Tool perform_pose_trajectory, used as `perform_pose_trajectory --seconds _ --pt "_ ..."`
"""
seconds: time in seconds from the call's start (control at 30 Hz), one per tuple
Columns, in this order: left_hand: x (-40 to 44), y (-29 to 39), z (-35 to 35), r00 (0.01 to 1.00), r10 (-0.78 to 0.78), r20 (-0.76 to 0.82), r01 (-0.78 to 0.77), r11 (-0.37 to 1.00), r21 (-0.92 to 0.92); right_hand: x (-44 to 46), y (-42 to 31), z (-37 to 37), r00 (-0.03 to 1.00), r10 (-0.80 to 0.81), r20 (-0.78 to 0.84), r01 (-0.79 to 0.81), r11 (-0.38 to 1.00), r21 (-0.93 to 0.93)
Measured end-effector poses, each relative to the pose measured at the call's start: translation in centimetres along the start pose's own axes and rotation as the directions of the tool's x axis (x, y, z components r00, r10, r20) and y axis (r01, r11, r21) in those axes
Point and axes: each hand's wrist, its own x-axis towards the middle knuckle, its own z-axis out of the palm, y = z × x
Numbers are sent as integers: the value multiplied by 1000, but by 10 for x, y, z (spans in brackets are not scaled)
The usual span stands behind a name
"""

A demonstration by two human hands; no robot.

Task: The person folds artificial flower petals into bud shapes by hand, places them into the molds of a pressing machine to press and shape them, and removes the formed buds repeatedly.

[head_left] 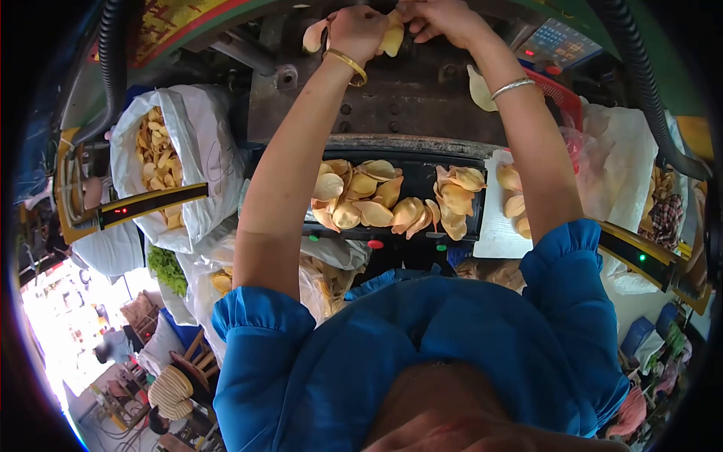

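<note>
At the top of the head view, my left hand [357, 32] is closed round a pale yellow, cup-shaped piece [392, 35]. A pinkish piece [313, 36] lies just left of that hand. My right hand [446, 19] is close beside it, its fingers bent and partly cut off by the frame edge; what they hold, if anything, cannot be made out. Both hands are over the dark metal machine bed [301, 113]. Another pale piece [480, 89] lies near my right forearm. Several cupped pieces [375, 194] are heaped on a black ledge nearer my body.
A white sack [207, 124] of yellowish pieces stands at the left. Yellow-edged bars [154, 206] with lights flank the machine. A red basket [556, 96] and control panel [561, 44] are at the upper right. Another person [175, 390] is at the lower left.
</note>
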Motion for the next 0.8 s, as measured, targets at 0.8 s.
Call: perform_pose_trajectory --seconds 0.8 --pt "-75 8 -8 784 531 -322 -221 724 654 -45 5 17 553 -829 89 557 288 -779"
